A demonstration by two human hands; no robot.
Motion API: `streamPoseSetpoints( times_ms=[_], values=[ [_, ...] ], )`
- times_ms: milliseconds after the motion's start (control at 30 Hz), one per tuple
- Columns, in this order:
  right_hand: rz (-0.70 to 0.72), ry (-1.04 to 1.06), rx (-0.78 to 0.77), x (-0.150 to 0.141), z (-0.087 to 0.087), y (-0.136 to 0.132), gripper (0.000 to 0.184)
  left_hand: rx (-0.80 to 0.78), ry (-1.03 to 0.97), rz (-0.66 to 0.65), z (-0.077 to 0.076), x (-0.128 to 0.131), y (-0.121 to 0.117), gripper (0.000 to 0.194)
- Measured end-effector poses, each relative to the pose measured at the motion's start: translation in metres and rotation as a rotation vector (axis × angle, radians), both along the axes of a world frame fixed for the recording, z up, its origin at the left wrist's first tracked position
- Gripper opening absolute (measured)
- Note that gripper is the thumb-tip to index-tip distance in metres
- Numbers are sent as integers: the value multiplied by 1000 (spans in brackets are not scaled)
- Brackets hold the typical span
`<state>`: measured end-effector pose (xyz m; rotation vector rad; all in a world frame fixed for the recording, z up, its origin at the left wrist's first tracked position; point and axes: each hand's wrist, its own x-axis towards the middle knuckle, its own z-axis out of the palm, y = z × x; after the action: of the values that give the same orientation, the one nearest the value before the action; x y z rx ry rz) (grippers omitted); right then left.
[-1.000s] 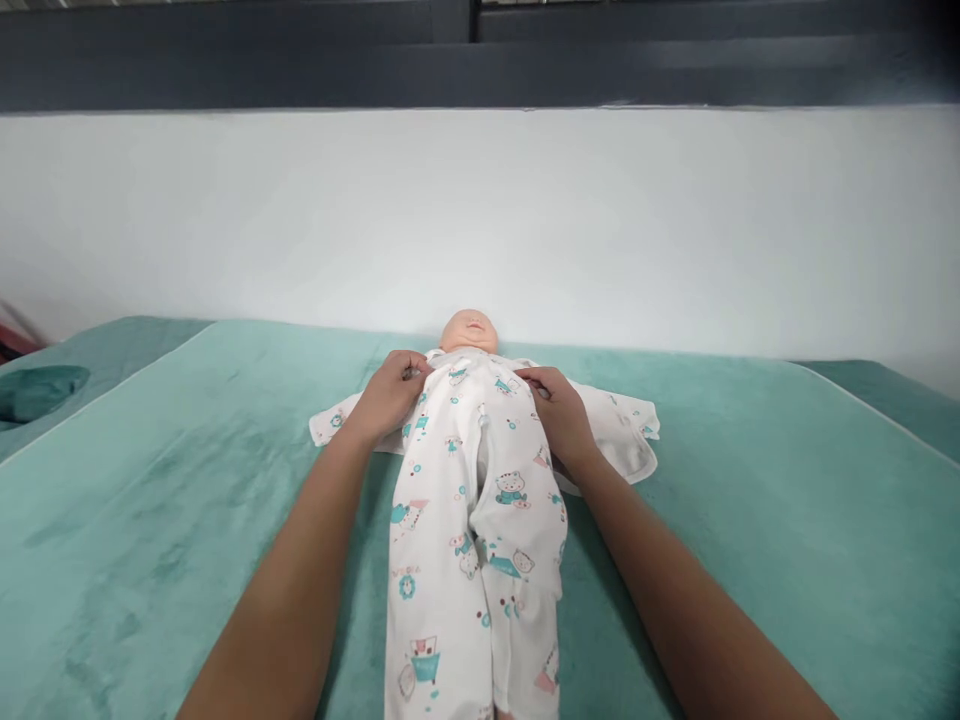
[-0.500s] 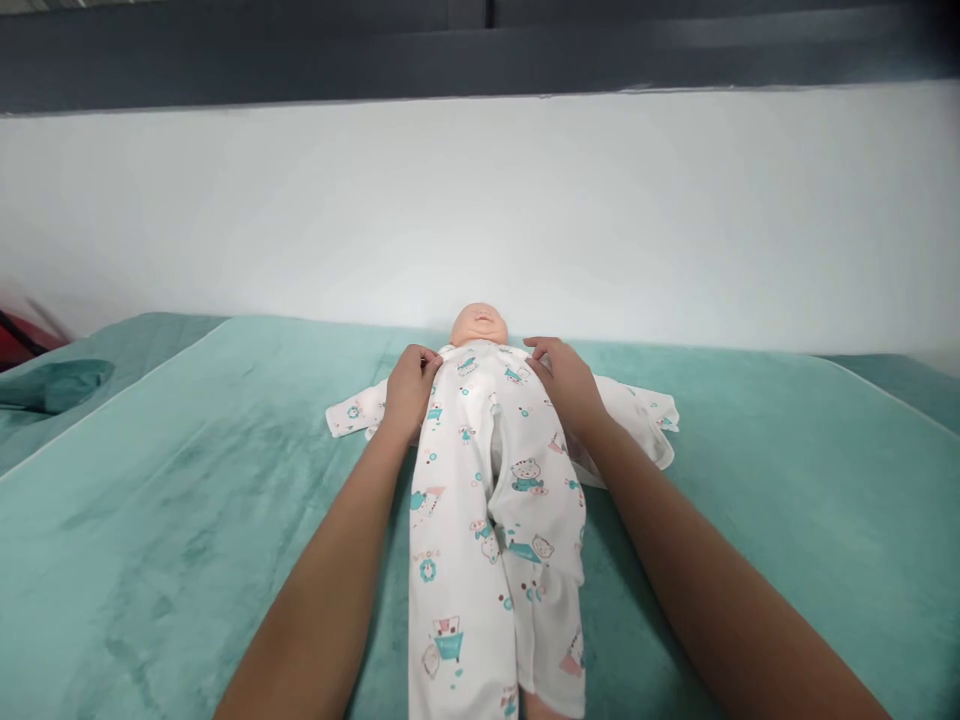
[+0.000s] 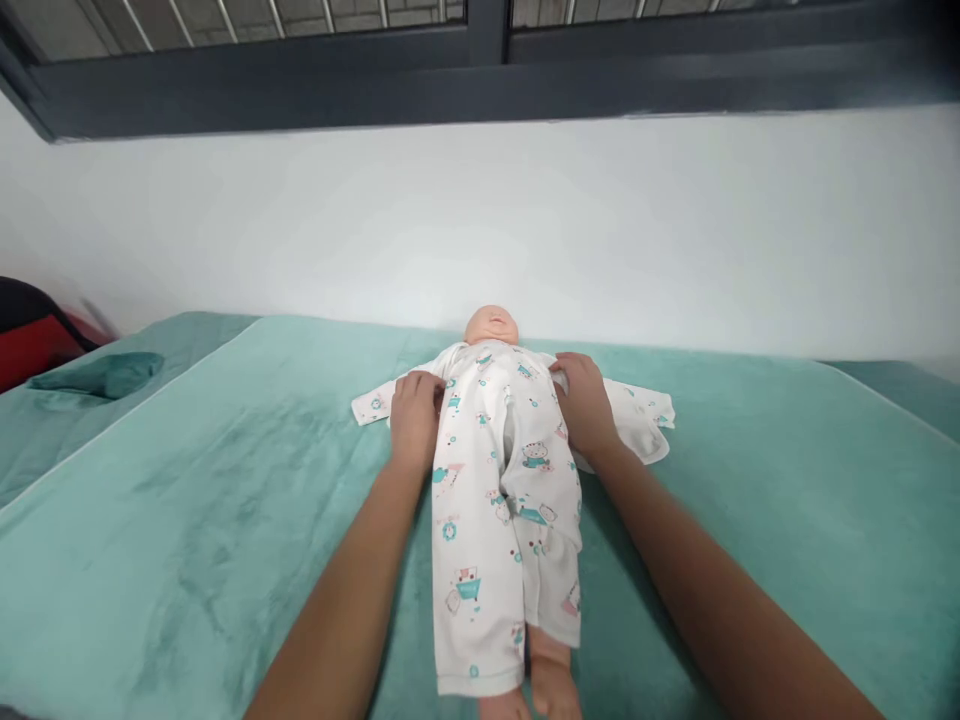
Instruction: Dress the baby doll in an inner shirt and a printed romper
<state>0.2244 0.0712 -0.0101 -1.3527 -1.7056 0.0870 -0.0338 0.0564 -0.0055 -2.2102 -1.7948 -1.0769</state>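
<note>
A baby doll (image 3: 492,324) lies on its back, head toward the wall and bare feet toward me. White printed baby trousers (image 3: 480,540) cover its legs and reach up near the chest. A matching white top (image 3: 636,405) has its sleeves spread out to both sides. My left hand (image 3: 417,412) is at the left edge of the trousers' upper part, fingers curled in against the cloth. On the opposite edge, my right hand (image 3: 586,402) has its thumb and fingers closed at the fabric. The fingertips of both hands are partly hidden.
The doll lies on a teal plush cover (image 3: 225,500). Behind it rises a white wall (image 3: 480,220) with a dark window frame (image 3: 300,85) above. At the left edge are a red and black object (image 3: 34,340) and a folded teal cloth (image 3: 101,375).
My view has tilted up, showing more window and the doll's feet. Both hands have moved slightly down along the trousers' sides, and the right fingers have drawn closer together.
</note>
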Motion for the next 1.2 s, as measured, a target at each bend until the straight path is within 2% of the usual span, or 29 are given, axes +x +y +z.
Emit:
streamPoseSetpoints(
  times_ms=[100,167,267,367,433,500,667,767,900,967,1067,1133,1200],
  values=[
    [-34,-139,-53,0,-2,-33,14,-72,181,15,-4,-1,-34,18],
    [42,-218,-132,-1,-4,-56,7,-102,240,-8,-6,0,-56,15],
    [214,-259,-217,0,-6,-85,2,-135,242,-93,-10,0,-83,13],
    [281,-237,-230,2,-5,-99,8,-196,181,-159,-14,-1,-108,14],
    [280,-229,-231,3,-5,-100,10,-239,77,-175,-17,-2,-125,16],
    [263,-243,-248,3,-6,-98,10,-271,-109,-155,-17,-3,-143,19],
    [271,-309,-255,6,-15,-87,19,-443,-625,-73,-4,7,-185,34],
    [291,-270,-248,9,-23,-82,21,-565,-1016,-101,8,24,-193,42],
    [370,-29,-253,12,-28,-83,33,-694,-1448,-200,28,52,-188,56],
    [411,51,-260,13,-27,-87,37,-667,-1567,-230,39,63,-183,62],
    [492,98,-270,11,-19,-95,38,-601,-1661,-289,52,72,-177,61],
    [556,126,-284,10,-15,-98,39,-565,-1716,-329,51,72,-173,55],
    [609,148,-297,8,-13,-99,40,-556,-1770,-323,45,69,-169,47]
  ],
)
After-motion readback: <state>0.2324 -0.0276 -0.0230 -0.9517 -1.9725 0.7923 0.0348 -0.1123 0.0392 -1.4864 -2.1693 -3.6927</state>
